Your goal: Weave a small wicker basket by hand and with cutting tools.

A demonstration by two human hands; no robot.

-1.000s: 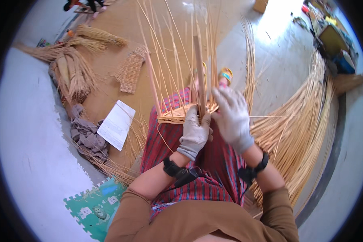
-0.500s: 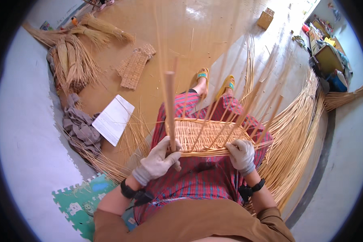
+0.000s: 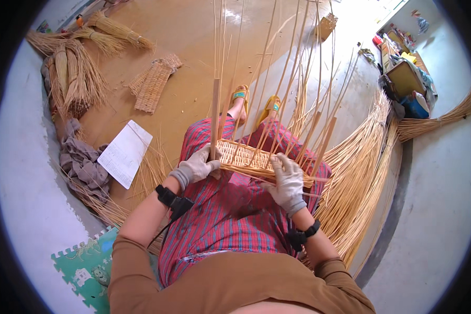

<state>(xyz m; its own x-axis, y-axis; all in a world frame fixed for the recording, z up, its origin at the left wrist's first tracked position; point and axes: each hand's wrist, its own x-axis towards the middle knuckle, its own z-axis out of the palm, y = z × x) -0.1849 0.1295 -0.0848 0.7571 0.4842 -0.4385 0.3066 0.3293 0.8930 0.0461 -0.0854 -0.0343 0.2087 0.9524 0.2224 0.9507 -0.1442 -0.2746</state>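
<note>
- Woven basket (image 3: pixel 242 154), shallow, upright stakes; over the striped lap (image 3: pixel 214 225), between both hands.
- Right hand (image 3: pixel 288 184), gloved: fingers touching near side, thumb apart; grip cannot be told.
- Left hand (image 3: pixel 200 165), gloved: closed round corner beside wooden post (image 3: pixel 215 112).

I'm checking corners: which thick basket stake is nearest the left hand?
The near-left corner stake, its base at the left hand; the others stand farther back or right.

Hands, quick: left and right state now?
Left hand: closed on the woven piece's left end.
Right hand: at its near side; grip can't be told.
</note>
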